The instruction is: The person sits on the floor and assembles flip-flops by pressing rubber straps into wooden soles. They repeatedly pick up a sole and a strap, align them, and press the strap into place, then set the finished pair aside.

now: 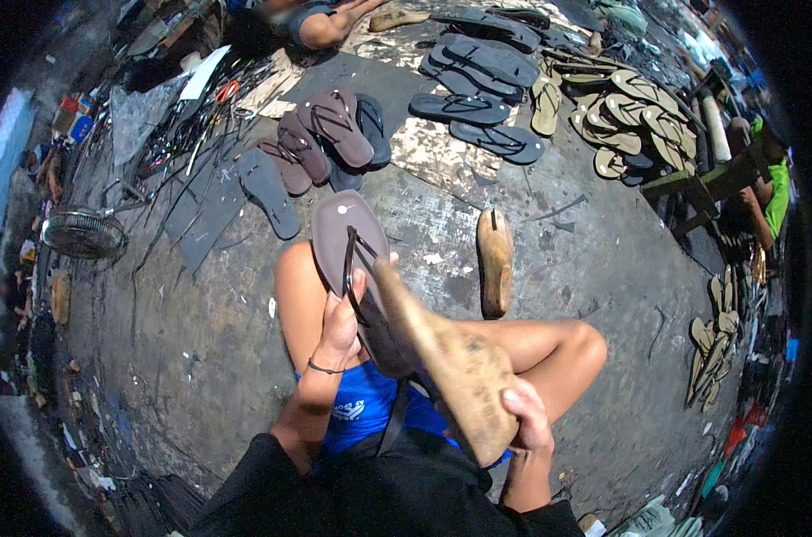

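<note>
My left hand (341, 327) is closed round the edge of a brown flip-flop (336, 234) with thin black straps, held toe away from me over my lap. In my right hand (529, 413) is a worn wooden shoe last (459, 358), gripped at its heel end. Its narrow tip lies against the flip-flop near the straps; whether it is under them I cannot tell. The flip-flop's heel end is partly hidden behind the last. A second wooden last (495, 264) lies on the floor just beyond my bent leg.
Brown flip-flops (334, 130) and a dark loose sole (269, 192) lie ahead to the left. Black flip-flops (477, 67) and a pile of tan ones (634, 116) spread farther off. A fan (84, 233) stands left. Beside a wooden bench (710, 192) is a person in green (775, 183); another person's arm (330, 27) shows at the top.
</note>
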`<state>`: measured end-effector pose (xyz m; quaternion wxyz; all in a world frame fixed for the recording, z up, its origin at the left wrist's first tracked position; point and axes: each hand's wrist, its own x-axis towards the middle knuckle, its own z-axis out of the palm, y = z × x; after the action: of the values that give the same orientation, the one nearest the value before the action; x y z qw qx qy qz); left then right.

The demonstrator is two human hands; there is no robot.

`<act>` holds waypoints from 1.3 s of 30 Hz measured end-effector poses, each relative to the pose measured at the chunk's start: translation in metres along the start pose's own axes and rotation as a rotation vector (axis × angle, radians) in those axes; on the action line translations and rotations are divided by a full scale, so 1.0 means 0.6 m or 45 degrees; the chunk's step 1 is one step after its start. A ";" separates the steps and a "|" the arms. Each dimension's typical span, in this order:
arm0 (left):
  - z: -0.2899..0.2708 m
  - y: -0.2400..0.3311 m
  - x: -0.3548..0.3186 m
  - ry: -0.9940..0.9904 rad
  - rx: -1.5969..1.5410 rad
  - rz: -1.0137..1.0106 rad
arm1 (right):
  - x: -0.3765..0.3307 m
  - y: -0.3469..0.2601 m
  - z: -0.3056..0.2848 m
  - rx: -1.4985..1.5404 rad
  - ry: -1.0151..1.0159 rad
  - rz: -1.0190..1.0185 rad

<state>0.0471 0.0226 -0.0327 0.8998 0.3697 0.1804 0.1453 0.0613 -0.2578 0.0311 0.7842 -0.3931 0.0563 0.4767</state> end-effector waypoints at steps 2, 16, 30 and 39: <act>-0.006 0.000 -0.017 -0.047 0.235 -0.116 | -0.008 0.008 0.035 -0.429 0.127 -0.099; -0.005 -0.070 -0.104 0.287 -0.322 -0.285 | 0.039 0.061 0.114 -1.738 0.281 -0.776; -0.062 -0.090 -0.070 0.330 -0.311 -0.225 | 0.154 0.107 0.126 -1.643 0.461 -1.158; -0.002 -0.019 -0.020 0.059 0.131 -0.131 | 0.146 0.056 0.135 -1.729 0.490 -1.362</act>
<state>0.0370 0.0110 -0.0389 0.8815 0.4023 0.2272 0.0977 0.0587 -0.1339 0.0274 0.4763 -0.8209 -0.2993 -0.0979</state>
